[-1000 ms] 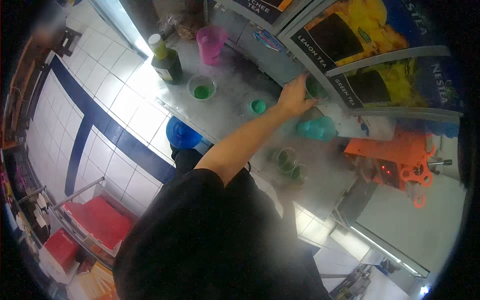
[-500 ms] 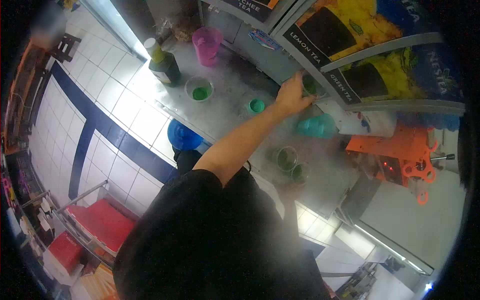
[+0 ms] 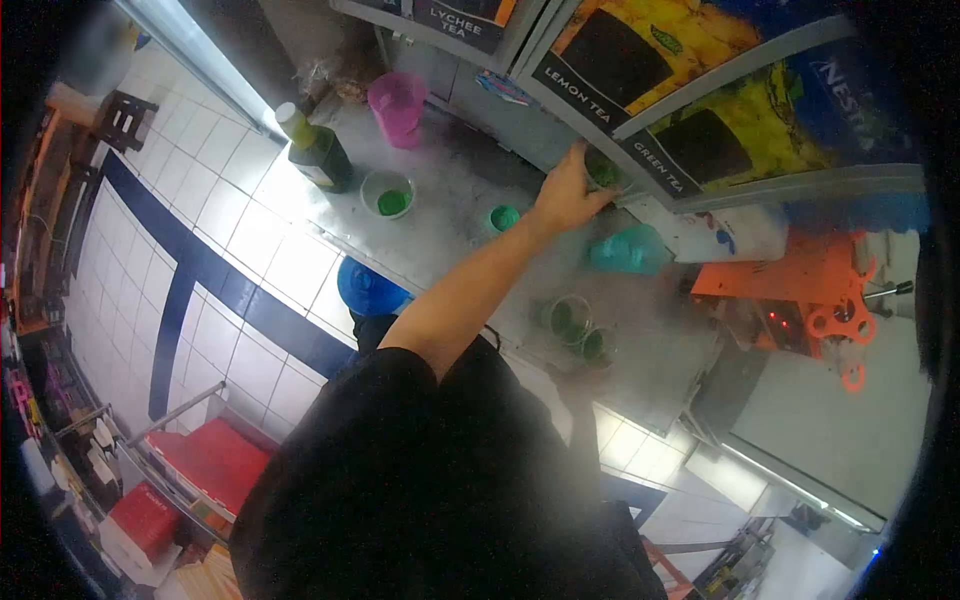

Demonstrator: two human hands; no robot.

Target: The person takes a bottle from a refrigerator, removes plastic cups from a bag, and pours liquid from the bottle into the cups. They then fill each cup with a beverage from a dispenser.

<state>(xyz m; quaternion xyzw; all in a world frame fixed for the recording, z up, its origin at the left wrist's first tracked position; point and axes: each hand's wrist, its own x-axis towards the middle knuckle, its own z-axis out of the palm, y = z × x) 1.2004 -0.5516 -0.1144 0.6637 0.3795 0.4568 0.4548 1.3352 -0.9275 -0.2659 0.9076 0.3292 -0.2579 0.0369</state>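
My left hand (image 3: 568,195) reaches across the counter, its fingers closed round a clear cup with green in it (image 3: 602,170) beside the tea dispenser. Nearer the counter's front edge, my right hand (image 3: 582,382) looks hazy and is closed on the lower part of another clear cup (image 3: 596,346) with green contents. Touching that one is a similar clear cup (image 3: 566,318). A teal tumbler (image 3: 628,250) lies between the two hands. Near my left forearm stands a small green cup (image 3: 503,218). Farther left is a clear cup with bright green liquid (image 3: 388,196).
A dark green bottle (image 3: 320,155) and a pink tumbler (image 3: 398,108) stand at the counter's left end. The dispenser's labelled panels (image 3: 690,130) overhang the back. An orange machine (image 3: 780,300) with small red lights is at right. A blue container (image 3: 368,287) sits below the front edge.
The view has shifted slightly, so counter things appear a little farther left. Both hands keep the same places at their cups.
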